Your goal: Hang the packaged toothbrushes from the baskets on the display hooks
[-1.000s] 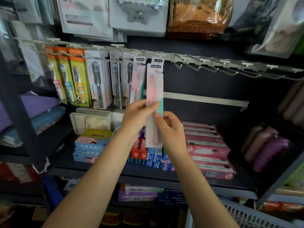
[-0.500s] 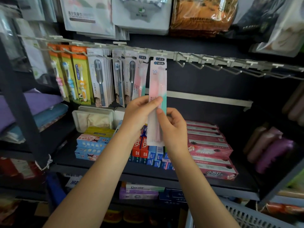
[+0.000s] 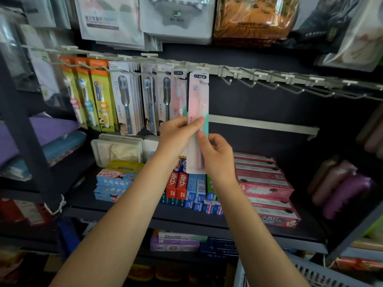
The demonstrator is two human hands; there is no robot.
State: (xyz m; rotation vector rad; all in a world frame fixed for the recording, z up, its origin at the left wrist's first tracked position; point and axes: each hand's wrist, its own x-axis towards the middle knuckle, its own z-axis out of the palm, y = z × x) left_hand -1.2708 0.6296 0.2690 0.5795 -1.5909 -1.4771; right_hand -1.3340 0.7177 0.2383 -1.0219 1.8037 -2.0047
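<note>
A long pink-and-teal packaged toothbrush [image 3: 198, 123] is held upright in front of the grey rail of display hooks [image 3: 269, 76], its top at a hook. It is pinched at mid-length by the left hand [image 3: 178, 135], while its lower part is gripped by the right hand [image 3: 216, 154]. Orange and grey toothbrush packs [image 3: 116, 96] are hung to its left. A grey plastic basket [image 3: 306, 274] is seen at the lower right.
</note>
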